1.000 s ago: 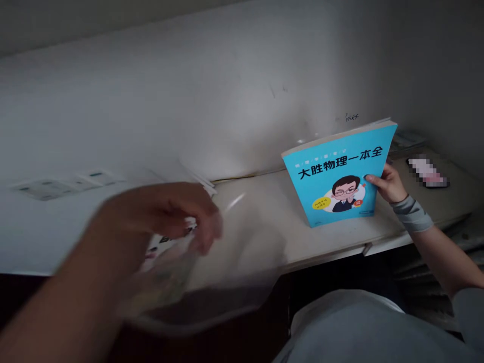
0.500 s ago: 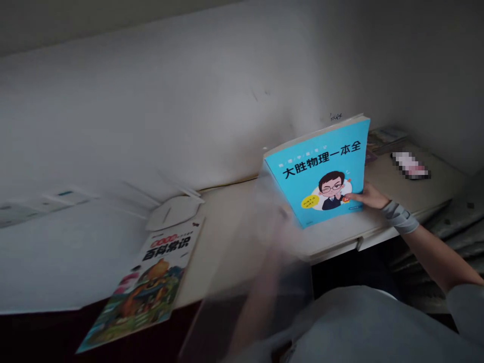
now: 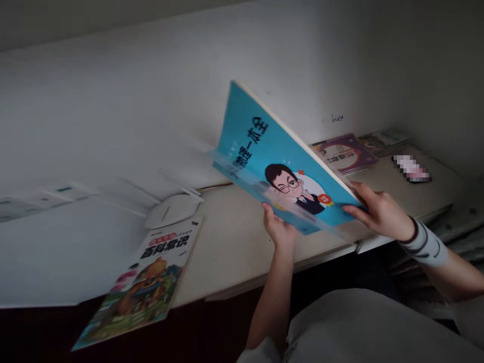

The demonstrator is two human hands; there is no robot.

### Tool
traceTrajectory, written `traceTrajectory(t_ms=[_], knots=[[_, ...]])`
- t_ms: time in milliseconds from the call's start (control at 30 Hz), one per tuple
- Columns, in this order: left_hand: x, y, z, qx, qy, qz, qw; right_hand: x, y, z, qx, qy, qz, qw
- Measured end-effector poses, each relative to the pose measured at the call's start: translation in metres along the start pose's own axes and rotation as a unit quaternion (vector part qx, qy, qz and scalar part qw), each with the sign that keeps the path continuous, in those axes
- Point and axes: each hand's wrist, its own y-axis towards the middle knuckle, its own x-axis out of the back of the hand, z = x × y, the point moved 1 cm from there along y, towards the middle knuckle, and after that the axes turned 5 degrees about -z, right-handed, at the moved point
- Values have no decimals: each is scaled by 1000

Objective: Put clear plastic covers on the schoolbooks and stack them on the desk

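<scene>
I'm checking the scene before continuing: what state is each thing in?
Blue book: closed, tilted, held in the right hand.
Clear plastic: across part of that book, fit unclear.
Left hand: at the book's lower edge, grip unclear.
Illustrated book: closed, flat, overhanging the edge of the desk.
Purple book: closed, flat, partly hidden.
White device: antennas raised.
Phone: face up, display pixelated.

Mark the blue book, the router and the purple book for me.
Blue book [image 3: 289, 176]: head view, on the cartoon on its cover.
Router [image 3: 177, 208]: head view, on its white body.
Purple book [image 3: 343, 154]: head view, on its cover.
</scene>
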Motion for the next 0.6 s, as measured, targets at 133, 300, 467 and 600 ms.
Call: traceTrajectory(t_ms=[133,300,467,600], knots=[[-8,-3,-11,-15,-41,-79,996,-7,-11,7,24,-38,-73,996],[-10,-6,-13,-3,-84,-95,992,-5,-5,12,58,1,-110,992],[5,0,-2,-53,-55,-78,994,-2,17,11,-15,70,-6,997],[15,6,3,-147,-13,-113,983,-15,30,11,-35,83,-24,996]])
